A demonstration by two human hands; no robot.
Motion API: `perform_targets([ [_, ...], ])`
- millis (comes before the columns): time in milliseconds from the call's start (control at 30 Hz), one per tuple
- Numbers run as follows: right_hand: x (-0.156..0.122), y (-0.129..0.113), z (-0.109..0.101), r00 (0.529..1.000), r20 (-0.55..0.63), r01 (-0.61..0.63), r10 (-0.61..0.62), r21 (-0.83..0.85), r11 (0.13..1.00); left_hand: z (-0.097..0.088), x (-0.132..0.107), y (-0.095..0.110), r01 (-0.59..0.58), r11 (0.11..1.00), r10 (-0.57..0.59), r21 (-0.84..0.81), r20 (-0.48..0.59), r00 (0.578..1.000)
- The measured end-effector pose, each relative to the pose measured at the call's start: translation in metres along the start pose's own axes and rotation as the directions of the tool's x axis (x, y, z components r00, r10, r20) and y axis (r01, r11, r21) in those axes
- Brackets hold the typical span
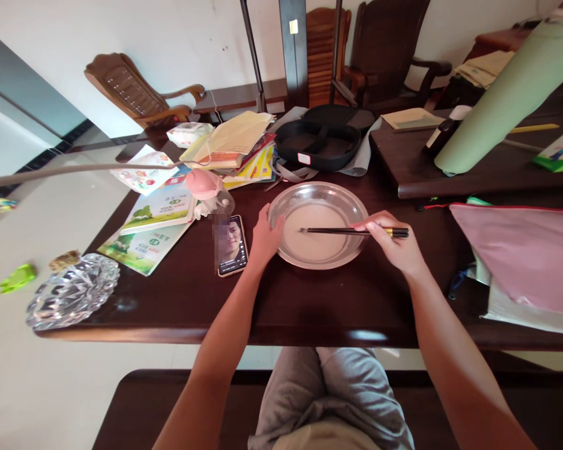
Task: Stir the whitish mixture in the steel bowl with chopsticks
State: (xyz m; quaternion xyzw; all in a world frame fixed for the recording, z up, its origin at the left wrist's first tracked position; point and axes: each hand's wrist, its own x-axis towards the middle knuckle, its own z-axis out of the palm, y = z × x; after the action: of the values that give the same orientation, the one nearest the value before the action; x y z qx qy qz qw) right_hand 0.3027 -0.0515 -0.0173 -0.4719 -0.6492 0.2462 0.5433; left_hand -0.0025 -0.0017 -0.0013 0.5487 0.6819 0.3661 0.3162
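Observation:
A round metal basin (351,199) holding a pale, milky liquid sits on the dark wooden table (309,306) in front of me. My right hand (394,245) is closed round a pair of dark chopsticks (338,231), whose tips lie over the liquid near the basin's middle. My left hand (264,237) rests against the basin's left rim, fingers curved on its edge. A phone (231,245) with a lit screen lies just left of that hand.
Books and booklets (162,212) pile up at the back left, with a pink object (202,184) beside them. A glass ashtray (72,291) sits at the left corner. A black divided tray (319,142) lies behind the basin. A pink pouch (525,250) and green roll (507,94) occupy the right.

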Motion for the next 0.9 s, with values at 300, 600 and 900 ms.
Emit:
perform_targets([
  [300, -0.001, 0.003, -0.011, 0.985, -0.16, -0.045, 0.064, 0.12, 0.992, 0.0, -0.001, 0.0, -0.001, 1.0, 0.001, 0.01, -0.002, 1.0],
  [600, 0.001, 0.004, -0.01, 0.975, -0.222, -0.029, 0.024, -0.022, 0.999, 0.001, -0.001, 0.0, -0.01, 1.0, 0.01, -0.004, -0.006, 1.0],
  [900, 0.0, -0.004, -0.001, 0.999, 0.01, -0.038, 0.038, 0.029, 0.999, 0.002, 0.002, -0.004, -0.02, 1.0, 0.02, -0.013, -0.015, 1.0],
])
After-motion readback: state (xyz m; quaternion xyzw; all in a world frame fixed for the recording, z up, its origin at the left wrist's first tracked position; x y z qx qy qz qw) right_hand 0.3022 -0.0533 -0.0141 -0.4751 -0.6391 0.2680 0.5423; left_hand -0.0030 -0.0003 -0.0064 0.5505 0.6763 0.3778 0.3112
